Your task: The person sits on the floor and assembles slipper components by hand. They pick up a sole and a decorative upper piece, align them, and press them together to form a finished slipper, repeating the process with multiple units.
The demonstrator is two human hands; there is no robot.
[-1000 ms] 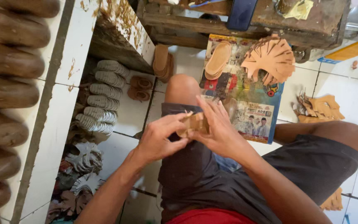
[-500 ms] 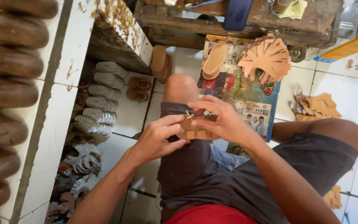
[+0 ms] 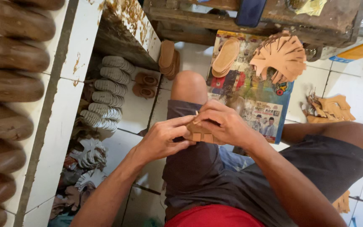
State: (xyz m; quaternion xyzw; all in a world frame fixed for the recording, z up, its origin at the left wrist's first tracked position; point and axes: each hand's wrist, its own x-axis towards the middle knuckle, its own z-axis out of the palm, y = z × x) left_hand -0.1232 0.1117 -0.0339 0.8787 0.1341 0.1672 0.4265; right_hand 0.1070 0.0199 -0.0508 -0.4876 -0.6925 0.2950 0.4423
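- The person's left hand (image 3: 161, 141) and right hand (image 3: 221, 124) meet above the left thigh, both closed on a small tan leather piece (image 3: 201, 136) (mostly hidden by the fingers).
- The left hand's thumb and fingers pinch the piece's near edge; the right hand curls over its top.
- On the tiled floor (image 3: 190, 54) ahead lies a printed poster (image 3: 253, 96), bearing a tan sole (image 3: 225, 56) and a fan of cut leather straps (image 3: 280, 56).
- Left of the knee, ribbed grey soles (image 3: 108, 90) lie stacked under a white shelf (image 3: 59, 105) carrying brown wooden lasts (image 3: 11, 52).
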